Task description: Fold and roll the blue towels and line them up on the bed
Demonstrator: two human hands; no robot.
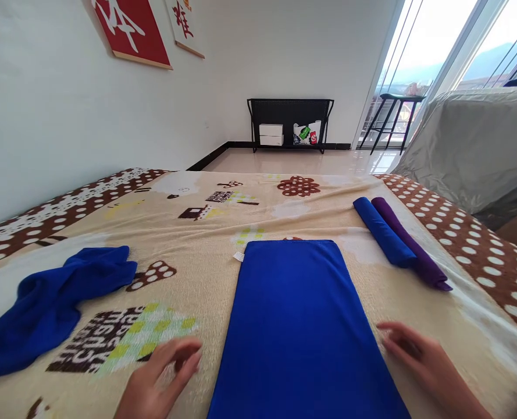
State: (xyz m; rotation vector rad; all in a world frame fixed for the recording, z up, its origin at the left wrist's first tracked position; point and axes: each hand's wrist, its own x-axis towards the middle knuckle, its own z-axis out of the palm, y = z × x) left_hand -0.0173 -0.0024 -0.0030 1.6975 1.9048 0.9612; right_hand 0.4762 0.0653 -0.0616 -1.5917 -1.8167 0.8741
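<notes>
A: How far along do things look?
B: Two cloths, a blue roll (382, 231) and a purple roll (410, 247), lie side by side on the blanket (206, 279). The flat blue cloth (293, 326) is spread unrolled between the person's hands; the crumpled blue cloth (57, 297) lies loose at the left
A: And the fingers?
B: Left hand (153, 378) and right hand (421, 358) both have theirs open, loosely curled, gripping nothing
A: Any containers?
B: White boxes (271, 130) on a black rack (284, 107); their contents are hidden
</notes>
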